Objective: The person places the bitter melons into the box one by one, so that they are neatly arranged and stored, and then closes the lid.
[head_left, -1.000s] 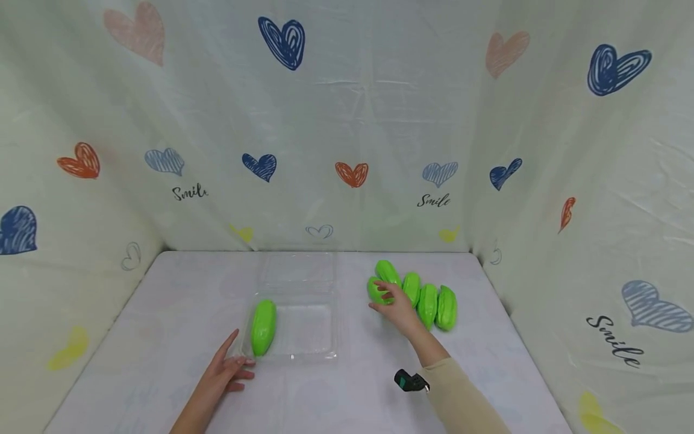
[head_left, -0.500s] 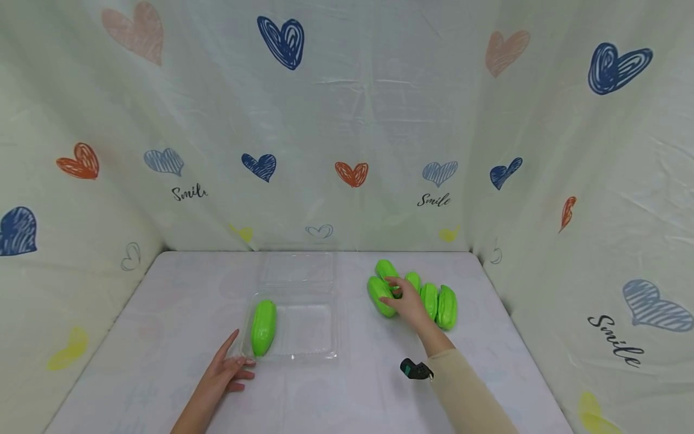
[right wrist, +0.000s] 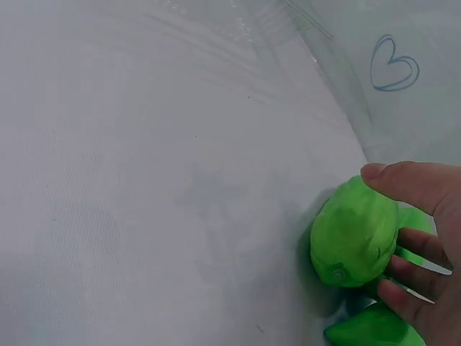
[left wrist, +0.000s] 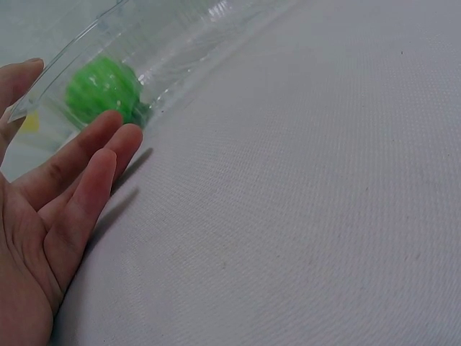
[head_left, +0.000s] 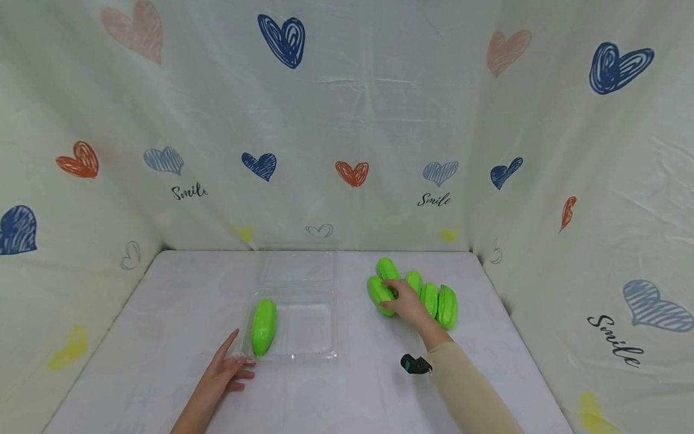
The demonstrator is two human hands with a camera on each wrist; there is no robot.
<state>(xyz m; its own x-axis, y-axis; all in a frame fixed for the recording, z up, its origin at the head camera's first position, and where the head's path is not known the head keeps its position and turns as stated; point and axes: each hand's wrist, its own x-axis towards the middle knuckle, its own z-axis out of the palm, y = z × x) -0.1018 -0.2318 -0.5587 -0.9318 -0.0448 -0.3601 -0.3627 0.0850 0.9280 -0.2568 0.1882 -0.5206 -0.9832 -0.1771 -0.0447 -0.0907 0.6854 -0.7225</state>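
My left hand rests at the front left corner of a clear plastic clamshell box, fingers extended and touching its edge. Inside the box's left side lies a long green vegetable-shaped piece; the left wrist view shows its blurred end through the plastic. My right hand is around another green ribbed piece at the left of a cluster on the table. In the right wrist view, the thumb lies at one side of this plump piece, with fingertips against the other side. It appears to rest on the tabletop.
More green pieces lie close together beside and behind my right hand. The box's lid is folded back toward the rear edge. A white table carries everything, with patterned cloth hanging behind and at both sides.
My right hand has moved right and slightly down over the cluster, then come in on the leftmost green piece, with its fingers now against it. My left hand and the box stay put.
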